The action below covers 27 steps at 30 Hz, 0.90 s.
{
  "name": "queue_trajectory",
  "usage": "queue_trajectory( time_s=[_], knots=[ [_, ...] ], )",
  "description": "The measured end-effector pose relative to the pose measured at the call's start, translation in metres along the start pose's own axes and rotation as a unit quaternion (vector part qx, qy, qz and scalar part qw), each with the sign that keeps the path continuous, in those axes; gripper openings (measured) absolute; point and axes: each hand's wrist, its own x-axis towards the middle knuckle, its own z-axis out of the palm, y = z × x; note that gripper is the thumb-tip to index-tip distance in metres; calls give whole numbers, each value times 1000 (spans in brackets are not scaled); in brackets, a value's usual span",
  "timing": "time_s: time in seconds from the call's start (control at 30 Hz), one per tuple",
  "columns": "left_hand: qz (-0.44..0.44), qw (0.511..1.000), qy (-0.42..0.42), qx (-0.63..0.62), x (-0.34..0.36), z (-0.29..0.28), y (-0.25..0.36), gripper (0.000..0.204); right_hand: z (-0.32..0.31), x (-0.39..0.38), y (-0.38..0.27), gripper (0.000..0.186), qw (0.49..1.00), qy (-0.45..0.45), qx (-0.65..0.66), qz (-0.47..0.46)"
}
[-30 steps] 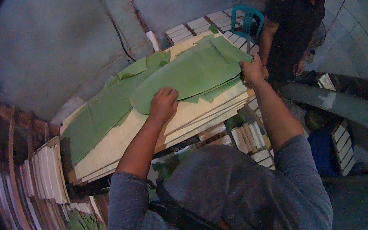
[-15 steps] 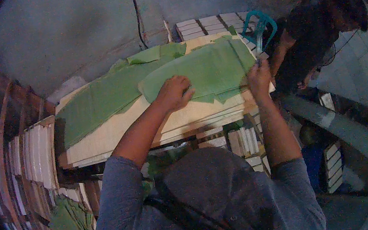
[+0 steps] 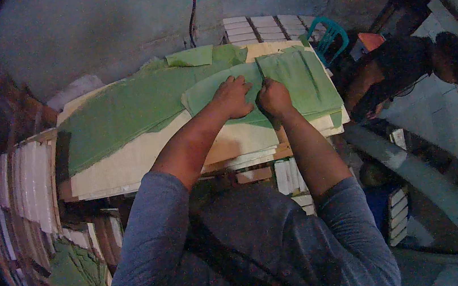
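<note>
While the left hand (image 3: 233, 98) rests with fingers spread on the green leaf sheet (image 3: 204, 92), the right hand (image 3: 274, 97), just to its right, is curled firmly around a slim dark tool (image 3: 261, 72), its form too dim to tell. The leaf sheet lies beneath the grip and extends leftward from it. Farther left, a larger green leaf (image 3: 123, 121) covers part of the pale board (image 3: 135, 169), whose bare edge runs nearer the wearer; beyond the grip, to the right, stands a teal chair (image 3: 336, 35).
</note>
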Motion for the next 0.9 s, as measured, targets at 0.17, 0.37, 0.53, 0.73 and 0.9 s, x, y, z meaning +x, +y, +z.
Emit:
queue_trajectory(
  time_s=[0.17,0.37,0.53,0.73,0.9],
  knots=[
    [-5,1000,-2,-3,3,0,2,69,-3,-3,0,26,1000,17,11,-3],
    [-13,999,-31,-28,7,-5,-1,68,-9,2,-4,26,1000,-6,7,-2],
    [-12,1000,-8,-25,2,-5,2,67,-7,3,-1,28,1000,0,28,2],
    [-13,999,-33,-27,5,-9,2,66,-11,2,-3,29,1000,-16,1,-12],
    [-10,999,-28,-17,4,-7,3,65,-16,5,-10,31,999,-39,-14,-4]
  ],
)
